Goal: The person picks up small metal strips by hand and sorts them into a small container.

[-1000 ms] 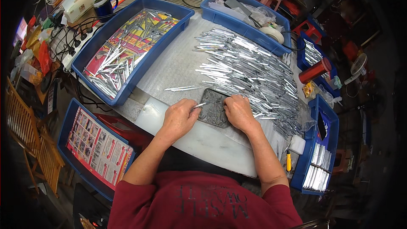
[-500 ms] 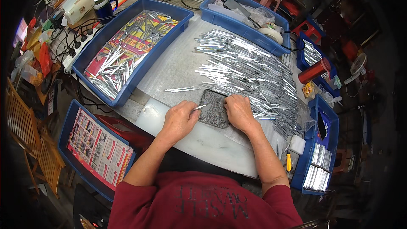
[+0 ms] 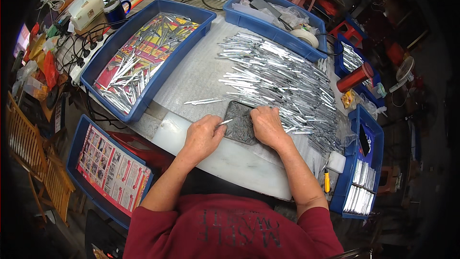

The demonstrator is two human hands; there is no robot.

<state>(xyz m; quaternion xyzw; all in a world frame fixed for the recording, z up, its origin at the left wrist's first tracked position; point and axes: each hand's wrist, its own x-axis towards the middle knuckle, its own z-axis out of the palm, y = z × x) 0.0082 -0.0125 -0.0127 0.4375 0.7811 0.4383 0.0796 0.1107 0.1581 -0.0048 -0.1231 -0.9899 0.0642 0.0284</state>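
Note:
My left hand (image 3: 203,133) is closed around a thin silver metal strip (image 3: 225,122), whose end sticks out between thumb and forefinger over the left rim of a small dark tray (image 3: 228,136). Many small grey metal pins or screws (image 3: 241,123) lie in the tray; they are too small to name surely. My right hand (image 3: 268,125) is at the tray's right side, fingers curled in and overlapping the rim. What those fingers hold, if anything, is hidden. Right beyond it spreads a large heap of silver metal strips (image 3: 282,81). A few loose strips (image 3: 205,101) lie left of the tray.
A blue bin (image 3: 207,26) with scattered strips stands at the left, another (image 3: 231,17) with bags and a tape roll at the back. At the right are a red cylinder (image 3: 354,77), a yellow-handled screwdriver (image 3: 327,181) and a blue bin (image 3: 339,196) with stacked strips.
My right hand has shifted slightly left, further over the tray. The small pieces in the tray lie differently, covering more of its bottom. My left hand stays put with its strip.

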